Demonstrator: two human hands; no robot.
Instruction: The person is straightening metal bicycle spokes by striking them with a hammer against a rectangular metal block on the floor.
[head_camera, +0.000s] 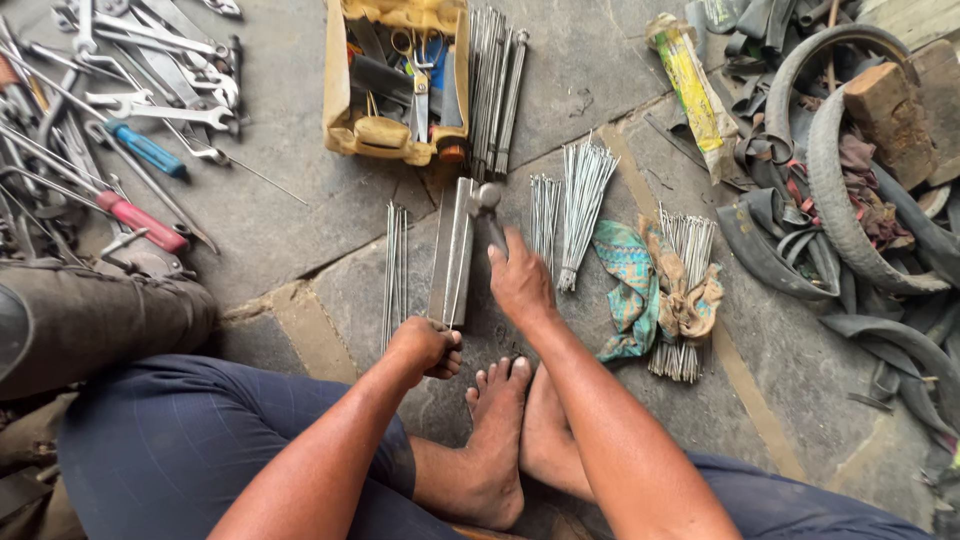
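My right hand (520, 285) grips the handle of a small hammer (487, 203), whose head rests over the far end of a flat grey metal bar (452, 250) lying on the stone floor. A thin metal spoke lies along the bar, and my left hand (428, 347) is closed on the spoke's near end at the bar's near end. My bare feet (505, 430) are tucked just below both hands.
Bundles of spokes (580, 195) lie left and right of the bar, one bundle wrapped in cloth (675, 300). A yellow tool tray (395, 75) stands at the back. Wrenches and screwdrivers (140, 150) cover the left, old tyres (850, 200) the right.
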